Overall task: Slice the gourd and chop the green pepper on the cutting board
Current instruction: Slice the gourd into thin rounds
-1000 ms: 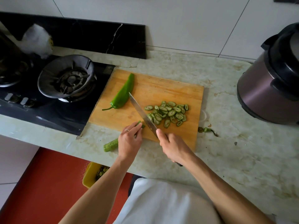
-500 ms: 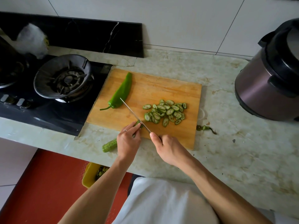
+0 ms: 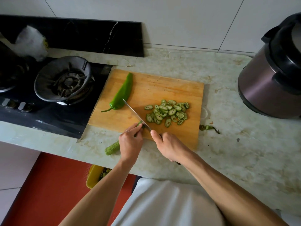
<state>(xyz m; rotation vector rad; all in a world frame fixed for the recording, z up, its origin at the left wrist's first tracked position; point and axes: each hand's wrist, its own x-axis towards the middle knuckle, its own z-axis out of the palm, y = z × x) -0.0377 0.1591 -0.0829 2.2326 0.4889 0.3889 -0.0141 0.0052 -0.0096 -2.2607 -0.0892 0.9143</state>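
Wooden cutting board (image 3: 162,88) on a marbled countertop (image 3: 244,144), head view, its left edge against the gas hob (image 3: 48,115). The left hand (image 3: 130,142) grips the ridged gourd (image 3: 112,148), fingertips curled near the cut end; the uncut length runs back over the board's near edge and lies on the countertop toward its front edge. The right hand (image 3: 171,147) is clasped round the handle of the kitchen knife (image 3: 135,112), index finger laid toward the blade, whose edge meets the gourd just beyond the left fingertips. Gourd slices (image 3: 167,112) lie heaped at the board's right half. The whole green pepper (image 3: 121,95), stem on, lies uncut along the left edge, so slicing is in hand and chopping remains.

To cut well, the fingertips should probably stay tucked back with the knuckles guiding the blade, the gourd fed forward in even steps for uniform slices, and the overhanging end kept steady. The blade tip passes close to the pepper; a stroke clear of it seems advisable.

Containers: a yellow bin (image 3: 93,176) below the countertop's front edge holds green scraps, only partly seen. An electric pressure cooker (image 3: 268,82) stands at the right edge, lid on, contents hidden. Trimmed gourd ends (image 3: 207,127) lie on the countertop just off the board's near right corner.
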